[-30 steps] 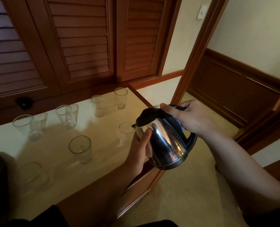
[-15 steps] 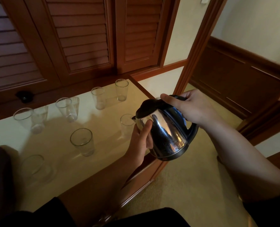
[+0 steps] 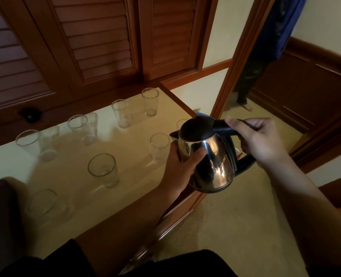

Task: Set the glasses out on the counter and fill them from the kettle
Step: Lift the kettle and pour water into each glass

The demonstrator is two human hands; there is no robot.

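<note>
Kettle [image 3: 207, 156]: rounded, mirror-polished steel body with a black domed lid, short spout pointing left and a black looped handle. It is being held in the air just past the right end of the counter [image 3: 69, 168], above its wooden edge, roughly upright.

Right hand [image 3: 259, 140]: fingers curling fully round the top of the handle, thumb lying forward along it toward the lid.

Left hand [image 3: 180, 166]: cupping the steel body from the near side, thumb and fingers partly wrapping the curved wall.

Glasses: clear, straight-sided tumblers standing upright on the pale, smooth, glossy counter top. Four are sitting along the back, from the leftmost glass [image 3: 28, 143] to the far right glass [image 3: 150, 101]; a front glass [image 3: 103, 169] is standing nearer; one nearest glass [image 3: 159, 145] is sitting just left of the spout. All appear empty.

Behind: slatted louvred wooden doors [image 3: 97, 37].
</note>
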